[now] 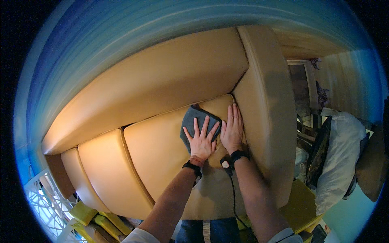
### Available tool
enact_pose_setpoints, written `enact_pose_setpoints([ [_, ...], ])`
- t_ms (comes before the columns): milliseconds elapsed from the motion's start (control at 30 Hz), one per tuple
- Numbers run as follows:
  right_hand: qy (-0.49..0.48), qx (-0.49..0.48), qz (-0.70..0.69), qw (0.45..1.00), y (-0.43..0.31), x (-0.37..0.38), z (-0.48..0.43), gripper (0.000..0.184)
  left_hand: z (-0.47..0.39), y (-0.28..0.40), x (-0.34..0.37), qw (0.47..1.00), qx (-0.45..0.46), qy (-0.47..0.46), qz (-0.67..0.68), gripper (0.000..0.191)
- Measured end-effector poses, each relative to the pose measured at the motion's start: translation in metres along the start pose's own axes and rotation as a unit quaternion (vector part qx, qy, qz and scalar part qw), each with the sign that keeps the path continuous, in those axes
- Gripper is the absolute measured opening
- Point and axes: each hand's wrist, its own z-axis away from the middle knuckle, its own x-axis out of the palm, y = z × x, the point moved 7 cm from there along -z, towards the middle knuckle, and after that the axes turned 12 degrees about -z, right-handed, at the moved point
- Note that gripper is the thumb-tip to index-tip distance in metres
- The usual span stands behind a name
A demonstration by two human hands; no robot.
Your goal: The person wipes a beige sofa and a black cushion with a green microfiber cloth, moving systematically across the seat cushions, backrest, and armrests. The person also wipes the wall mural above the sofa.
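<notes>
My left hand point(202, 141) lies flat with its fingers spread on a folded dark grey cloth point(189, 121), pressing it against the seat cushion point(158, 136) of a tan sofa. Just right of the cloth, my right hand point(232, 129) rests flat on the same cushion, fingers together, along the seam beside the armrest point(267, 121). Nothing shows in the right hand. Both wrists wear dark bands. A small black device with a light square face point(225, 164) is at the right wrist, and a black cable runs down from it.
The sofa's backrest point(152, 82) stands along a blue painted wall point(121, 36). Yellow-green cushioned pieces point(85, 213) and a white lattice panel point(45, 194) are at lower left. Beyond the armrest lie a light-coloured pillow or bag point(340, 155) and assorted dark items.
</notes>
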Motion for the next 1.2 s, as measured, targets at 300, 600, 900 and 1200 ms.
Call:
enact_pose_setpoints([
  [300, -0.002, 0.029, -0.033, 0.999, 0.028, 0.029, -0.011, 0.063, -0.012, 0.001, 0.029, 0.998, 0.017, -0.025, -0.048, 0.081],
  [600, 0.025, 0.022, -0.015, 0.999, 0.014, 0.009, -0.013, 0.06, -0.01, 0.001, 0.012, 0.996, 0.032, 0.076, 0.03, 0.069],
  [900, -0.001, 0.064, 0.043, 0.997, -0.005, -0.03, 0.123, 0.06, -0.006, -0.008, -0.019, 0.987, 0.012, 0.158, 0.032, 0.062],
  [1200, 0.038, 0.208, 0.059, 0.976, 0.013, -0.061, 0.335, 0.055, 0.086, 0.083, -0.005, 0.988, 0.142, 0.022, -0.049, 0.074],
])
